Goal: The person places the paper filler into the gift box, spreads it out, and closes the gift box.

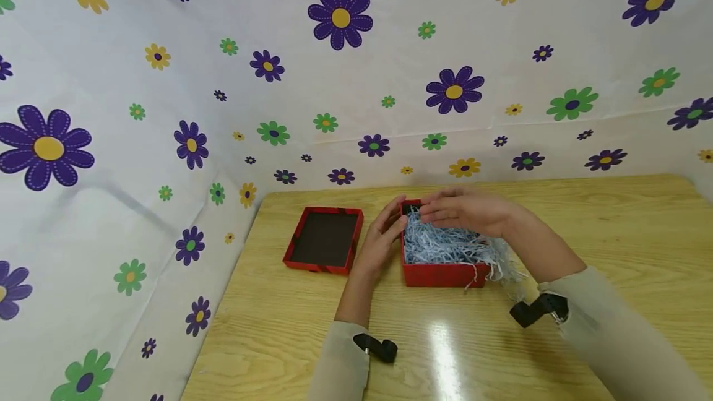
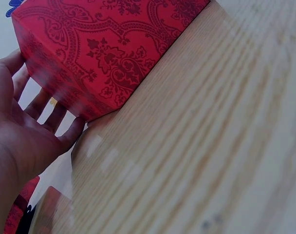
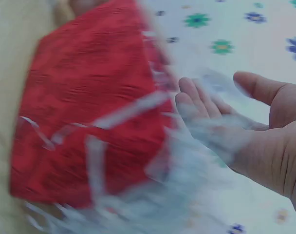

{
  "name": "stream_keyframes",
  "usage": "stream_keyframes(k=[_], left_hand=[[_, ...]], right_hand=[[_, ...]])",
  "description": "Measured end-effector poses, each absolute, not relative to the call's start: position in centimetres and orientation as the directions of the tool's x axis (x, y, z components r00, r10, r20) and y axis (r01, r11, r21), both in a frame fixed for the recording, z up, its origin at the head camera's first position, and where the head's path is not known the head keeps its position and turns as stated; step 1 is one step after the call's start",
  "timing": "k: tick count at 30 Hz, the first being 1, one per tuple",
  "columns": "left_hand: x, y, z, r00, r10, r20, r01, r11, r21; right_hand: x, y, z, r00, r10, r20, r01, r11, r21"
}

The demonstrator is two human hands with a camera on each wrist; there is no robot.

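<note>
A red patterned box stands on the table, filled with pale blue shredded paper. Strands hang over its right side and front edge. My left hand lies along the box's left side. In the left wrist view its fingers are spread against the red wall, touching it near the corner. Above the paper's back part is my right hand, its fingers extended together and its palm turned inward. From the right wrist view, this hand holds nothing, with blurred paper strands about it.
Left of the box a square red lid lies upturned, its dark inside facing up. Wood-grain table surface extends in front and to the right. A white flowered cloth hangs behind and on the left.
</note>
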State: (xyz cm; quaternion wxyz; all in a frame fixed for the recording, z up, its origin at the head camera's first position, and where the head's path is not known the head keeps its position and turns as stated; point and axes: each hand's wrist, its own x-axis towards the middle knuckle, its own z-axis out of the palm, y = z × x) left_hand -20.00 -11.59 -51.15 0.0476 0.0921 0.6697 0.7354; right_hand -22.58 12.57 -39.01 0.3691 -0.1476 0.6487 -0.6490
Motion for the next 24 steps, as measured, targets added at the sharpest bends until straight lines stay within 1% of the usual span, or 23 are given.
stream_keyframes(k=[3,5,8,11,15,20,24], left_hand=[[-19.9,-11.5,-51.0,-0.978,0.196,0.071,0.052,-0.100,0.994],[-19.9,-11.4,-50.9,-0.978,0.198,0.071,0.052,-0.098,0.994],[-19.7,-11.5,-50.8,-0.978,0.195,0.070,0.053,-0.095,0.994],[-19.7,-11.5,-51.0,-0.979,0.193,0.069,0.050,-0.101,0.994],[-19.7,-11.5,-51.1,-0.978,0.198,0.071,0.051,-0.105,0.993],[-19.7,-11.5,-51.1,-0.978,0.194,0.072,0.054,-0.096,0.994],[-19.8,-11.6,-51.1,-0.976,0.203,0.079,0.060,-0.099,0.993]], right_hand=[[-21.9,14.9,-37.4,-0.724,-0.661,-0.198,0.199,0.075,-0.977],[-21.3,16.3,-36.7,-0.766,-0.625,-0.152,0.134,0.076,-0.988],[-20.1,18.4,-36.6,-0.827,-0.553,-0.102,0.037,0.128,-0.991],[-19.0,20.2,-37.7,-0.862,-0.501,-0.080,-0.034,0.214,-0.976],[-17.6,22.2,-40.3,-0.870,-0.489,-0.063,-0.079,0.264,-0.961],[-16.4,23.4,-44.1,-0.852,-0.522,-0.034,-0.079,0.193,-0.978],[-15.5,23.2,-46.1,-0.854,-0.519,-0.036,-0.068,0.181,-0.981]])
